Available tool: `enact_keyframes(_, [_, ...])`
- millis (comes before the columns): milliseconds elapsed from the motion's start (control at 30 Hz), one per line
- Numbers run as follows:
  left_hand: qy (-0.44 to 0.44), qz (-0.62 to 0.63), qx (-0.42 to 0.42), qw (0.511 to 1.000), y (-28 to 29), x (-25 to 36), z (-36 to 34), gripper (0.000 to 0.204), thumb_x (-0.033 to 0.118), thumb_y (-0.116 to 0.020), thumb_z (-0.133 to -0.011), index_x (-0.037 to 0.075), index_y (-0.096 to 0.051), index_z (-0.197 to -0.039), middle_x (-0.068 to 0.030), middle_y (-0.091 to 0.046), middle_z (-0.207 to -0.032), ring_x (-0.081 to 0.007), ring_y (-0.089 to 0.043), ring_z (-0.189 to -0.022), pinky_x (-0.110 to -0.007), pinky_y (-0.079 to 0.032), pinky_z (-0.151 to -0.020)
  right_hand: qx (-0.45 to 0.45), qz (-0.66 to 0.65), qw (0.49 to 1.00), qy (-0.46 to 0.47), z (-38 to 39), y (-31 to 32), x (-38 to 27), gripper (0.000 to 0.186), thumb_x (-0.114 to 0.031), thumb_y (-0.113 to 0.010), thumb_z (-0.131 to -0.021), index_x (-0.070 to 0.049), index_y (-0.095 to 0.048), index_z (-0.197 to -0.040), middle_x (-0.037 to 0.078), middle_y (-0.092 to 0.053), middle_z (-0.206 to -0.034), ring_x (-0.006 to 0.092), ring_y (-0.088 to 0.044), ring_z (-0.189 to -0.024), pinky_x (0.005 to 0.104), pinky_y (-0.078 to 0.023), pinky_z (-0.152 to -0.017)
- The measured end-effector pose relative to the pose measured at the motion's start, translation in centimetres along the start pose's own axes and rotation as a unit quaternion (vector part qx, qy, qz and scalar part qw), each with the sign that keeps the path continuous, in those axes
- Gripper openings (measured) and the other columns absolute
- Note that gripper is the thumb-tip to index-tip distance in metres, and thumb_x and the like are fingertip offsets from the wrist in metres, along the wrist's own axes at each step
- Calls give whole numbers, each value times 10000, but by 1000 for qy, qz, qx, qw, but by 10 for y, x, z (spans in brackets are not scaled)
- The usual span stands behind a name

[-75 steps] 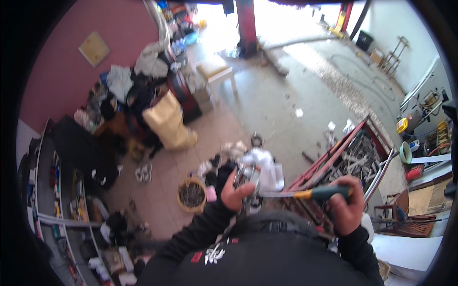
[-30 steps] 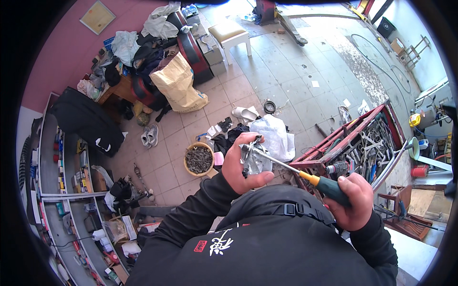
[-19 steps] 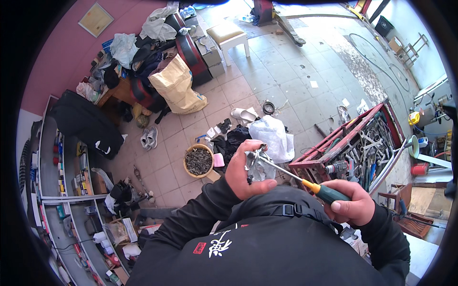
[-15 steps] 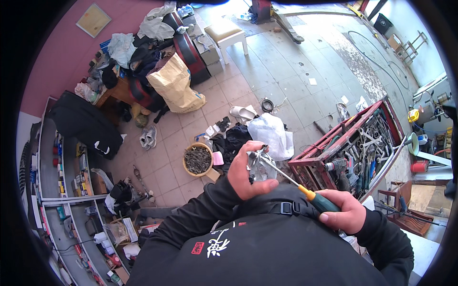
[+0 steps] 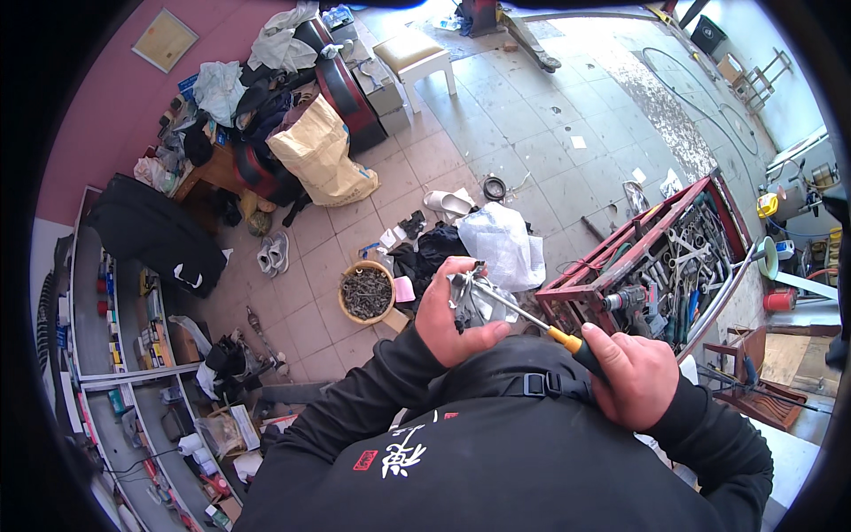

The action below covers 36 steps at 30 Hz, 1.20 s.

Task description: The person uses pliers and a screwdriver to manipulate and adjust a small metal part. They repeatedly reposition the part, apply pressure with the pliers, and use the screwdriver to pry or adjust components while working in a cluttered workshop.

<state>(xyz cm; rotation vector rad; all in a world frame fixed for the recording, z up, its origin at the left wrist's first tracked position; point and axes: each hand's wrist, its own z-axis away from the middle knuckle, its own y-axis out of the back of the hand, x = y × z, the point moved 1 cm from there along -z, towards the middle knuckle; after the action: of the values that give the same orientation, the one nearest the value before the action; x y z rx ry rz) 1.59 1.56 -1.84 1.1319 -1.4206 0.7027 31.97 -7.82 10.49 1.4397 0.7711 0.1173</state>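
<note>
In front of my chest, my left hand (image 5: 448,317) is closed around a silvery metal part (image 5: 477,300) with an uneven, shiny surface. Its exact kind I cannot make out. My right hand (image 5: 631,371) grips a screwdriver (image 5: 566,340) with a green and yellow handle, the thumb lying along the top. The screwdriver's shaft slants up to the left and its tip meets the upper side of the metal part. Just where the tip sits is too small to tell.
A red tool chest (image 5: 612,266) full of wrenches and a power drill stands to the right. A round basket of bolts (image 5: 367,293) sits on the tiles beside dark cloth and a white plastic bag (image 5: 502,246). Shelves (image 5: 133,372) line the left; a stool (image 5: 412,58) stands farther off.
My right hand has shifted its grip forward over the screwdriver handle, thumb now on top. The metal part has turned slightly in my left hand, which has moved a little left.
</note>
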Motion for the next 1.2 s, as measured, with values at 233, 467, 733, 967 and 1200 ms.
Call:
enact_keyframes(233, [0, -64, -2, 998, -7, 7, 8, 861, 380, -968, -813, 27, -492, -1437, -129, -626, -1241, -250, -659, -1125, -393, -539, -1032, -84, -458, 855, -228, 1, 15, 9, 505, -154, -757, -996, 31, -649, -1452, 140, -740, -1132, 223, -713, -988, 339, -564, -931])
enact_keyframes(467, [8, -59, 15, 998, 7, -4, -28, 844, 436, -978, -833, 5, -526, -1400, -126, -653, -1187, -224, -653, -1076, -378, -549, -983, -26, -436, 883, -173, -26, 9, 36, 457, -116, -751, -1021, 16, -661, -1450, 93, -735, -1146, 158, -668, -1010, 330, -550, -934])
enact_keyframes(733, [255, 321, -14, 912, 43, -67, -36, 844, 664, -755, -991, -12, -585, -1468, -131, -717, -1289, -249, -721, -1197, -409, -653, -956, -9, -426, 870, -248, -34, -3, 56, 535, -211, -755, -1007, 25, -649, -1474, 124, -719, -1293, 189, -666, -1165, 350, -513, -1074])
enact_keyframes(967, [214, 507, -142, 823, 55, -81, 1, 910, 502, -923, -885, 69, -546, -1591, -278, -618, -1506, -306, -738, -1269, -402, -652, -1036, 53, -429, 871, -231, -36, -51, 29, 603, -204, -793, -965, 44, -624, -1488, 132, -710, -1306, 216, -665, -1195, 360, -504, -1103])
enact_keyframes(1200, [207, 501, -187, 819, 71, -77, 4, 886, 423, -906, -884, 120, -506, -1614, -261, -582, -1567, -275, -706, -1277, -380, -604, -1072, 77, -334, 918, -200, -33, -79, 11, 597, -102, -783, -905, 41, -633, -1464, 223, -739, -1269, 350, -735, -1167, 406, -547, -1073])
